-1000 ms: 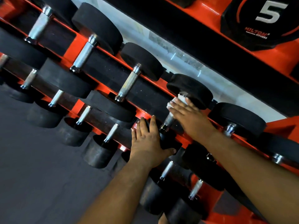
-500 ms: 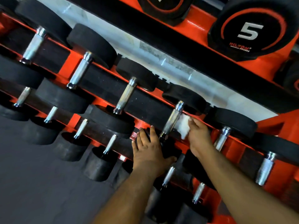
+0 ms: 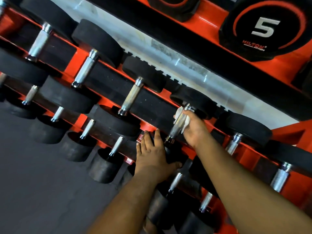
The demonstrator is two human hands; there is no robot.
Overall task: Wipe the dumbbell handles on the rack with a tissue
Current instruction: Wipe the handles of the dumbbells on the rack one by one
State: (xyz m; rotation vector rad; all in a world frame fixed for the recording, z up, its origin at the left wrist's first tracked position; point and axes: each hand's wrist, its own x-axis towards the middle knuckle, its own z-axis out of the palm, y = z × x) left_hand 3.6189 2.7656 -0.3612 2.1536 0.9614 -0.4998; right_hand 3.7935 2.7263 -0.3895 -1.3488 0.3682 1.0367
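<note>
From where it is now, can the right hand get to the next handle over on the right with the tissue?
Probably yes. The right hand holds the tissue round one handle, and the next handle stands bare beside it with only a black weight head between. The left hand rests on the near weight, out of the way.

dark floor (image 3: pixel 42 191), weight plate marked 5 (image 3: pixel 265 27)
</note>
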